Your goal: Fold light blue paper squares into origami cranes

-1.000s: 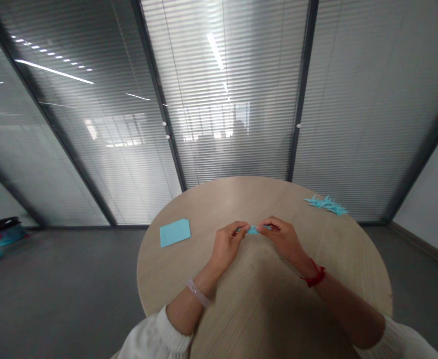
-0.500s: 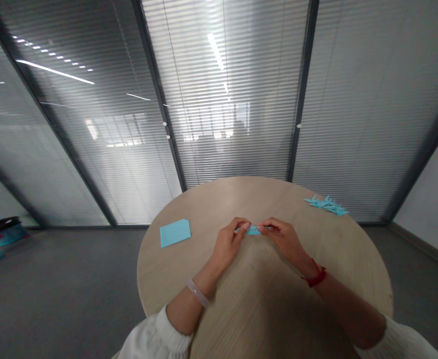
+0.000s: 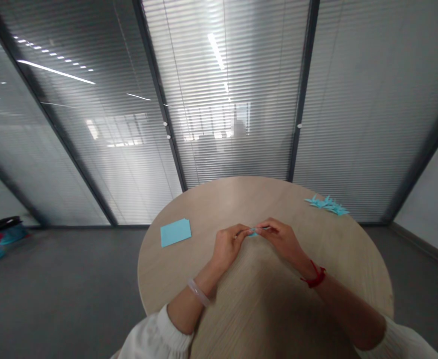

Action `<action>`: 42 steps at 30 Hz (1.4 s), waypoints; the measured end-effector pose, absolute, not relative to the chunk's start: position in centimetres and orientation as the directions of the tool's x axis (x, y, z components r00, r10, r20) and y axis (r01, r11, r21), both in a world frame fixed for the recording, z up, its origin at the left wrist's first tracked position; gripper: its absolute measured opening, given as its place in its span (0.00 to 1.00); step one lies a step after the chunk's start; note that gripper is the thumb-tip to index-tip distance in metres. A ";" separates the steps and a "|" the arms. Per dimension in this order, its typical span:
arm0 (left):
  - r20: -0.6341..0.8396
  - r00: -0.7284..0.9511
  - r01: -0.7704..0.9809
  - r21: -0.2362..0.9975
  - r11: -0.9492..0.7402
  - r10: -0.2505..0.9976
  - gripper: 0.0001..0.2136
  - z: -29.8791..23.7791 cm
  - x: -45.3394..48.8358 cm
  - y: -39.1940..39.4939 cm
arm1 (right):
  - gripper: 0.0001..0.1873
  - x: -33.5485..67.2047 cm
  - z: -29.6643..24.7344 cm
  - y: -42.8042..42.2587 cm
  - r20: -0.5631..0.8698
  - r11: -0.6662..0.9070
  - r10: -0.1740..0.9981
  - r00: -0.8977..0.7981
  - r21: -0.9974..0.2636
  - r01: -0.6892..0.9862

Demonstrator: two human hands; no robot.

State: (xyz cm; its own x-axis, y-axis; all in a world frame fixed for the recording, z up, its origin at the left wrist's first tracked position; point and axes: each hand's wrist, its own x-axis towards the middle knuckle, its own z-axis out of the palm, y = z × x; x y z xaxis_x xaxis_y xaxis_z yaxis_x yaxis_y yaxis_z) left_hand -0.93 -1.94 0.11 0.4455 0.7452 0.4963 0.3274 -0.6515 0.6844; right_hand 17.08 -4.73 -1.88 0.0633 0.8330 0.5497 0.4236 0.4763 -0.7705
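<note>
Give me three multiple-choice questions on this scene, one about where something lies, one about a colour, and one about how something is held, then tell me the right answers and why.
1. Where does the flat blue paper square lie on the round wooden table?
A. At the far right
B. Left of the hands
C. Under a forearm

2. What colour is the band just behind the right hand?
A. Red
B. White
C. Blue

3. How is the small folded blue paper held?
A. It lies untouched
B. By one hand only
C. Pinched by both hands

Answers:
1. B, it lies out past the left hand.
2. A, the tied band shows red.
3. C, the fingers of both hands meet on it.
</note>
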 end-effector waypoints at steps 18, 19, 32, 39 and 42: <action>0.290 0.356 0.120 0.929 -0.351 0.889 0.13 0.0 -0.5 -0.8 | 0.12 17.4 -1.9 -4.7 0.498 0.425 0.863 0.079 -0.802 0.419; 0.289 0.354 0.114 0.931 -0.347 0.890 0.13 -0.1 -0.6 -0.7 | 0.12 17.4 -1.9 -4.6 0.495 0.421 0.865 0.081 -0.804 0.419; 0.307 0.380 0.089 0.927 -0.365 0.873 0.17 -0.8 -0.4 -0.3 | 0.14 17.5 -2.3 -4.3 0.486 0.417 0.870 0.084 -0.816 0.401; 0.236 0.499 -0.070 0.970 -0.233 0.834 0.17 -0.4 -0.2 -0.7 | 0.14 17.6 -1.9 -4.4 0.518 0.403 0.841 0.155 -0.792 0.459; 0.192 0.514 -0.084 0.981 -0.174 0.836 0.20 -0.4 -0.1 -0.8 | 0.13 17.4 -1.8 -4.5 0.516 0.390 0.838 0.178 -0.794 0.467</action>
State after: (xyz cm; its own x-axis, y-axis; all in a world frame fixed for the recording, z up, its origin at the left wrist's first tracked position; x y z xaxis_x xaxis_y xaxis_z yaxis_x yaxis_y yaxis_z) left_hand -0.13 -0.81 -0.41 0.5137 0.8361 0.1924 -0.0844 -0.1739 0.9811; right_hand 17.35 -4.55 -1.80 0.1776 0.8379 0.5161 0.4667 0.3900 -0.7938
